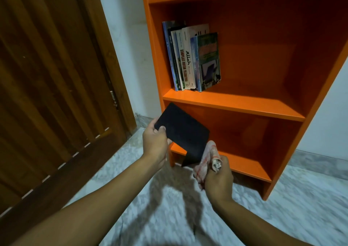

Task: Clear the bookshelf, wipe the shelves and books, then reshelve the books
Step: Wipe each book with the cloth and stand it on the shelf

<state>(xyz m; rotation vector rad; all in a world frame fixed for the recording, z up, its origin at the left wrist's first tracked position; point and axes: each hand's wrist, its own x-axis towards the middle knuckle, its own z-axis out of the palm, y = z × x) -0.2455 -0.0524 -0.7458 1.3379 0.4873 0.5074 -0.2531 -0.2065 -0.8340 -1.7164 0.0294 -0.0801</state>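
Note:
An orange bookshelf (233, 102) stands against the white wall. Several books (192, 57) stand upright at the left end of its middle shelf. My left hand (155, 142) grips a black book (183, 132) by its left edge, held tilted in front of the lower shelf. My right hand (218, 181) is closed on a bunched red-and-white cloth (206, 159), which touches the book's lower right corner. The top shelf and the lowest shelf (244, 163) show no books.
A dark wooden door (52, 95) fills the left side, with its frame close to the shelf's left wall. The floor (169, 208) is pale marble tile. White wall (329, 123) shows to the right of the shelf.

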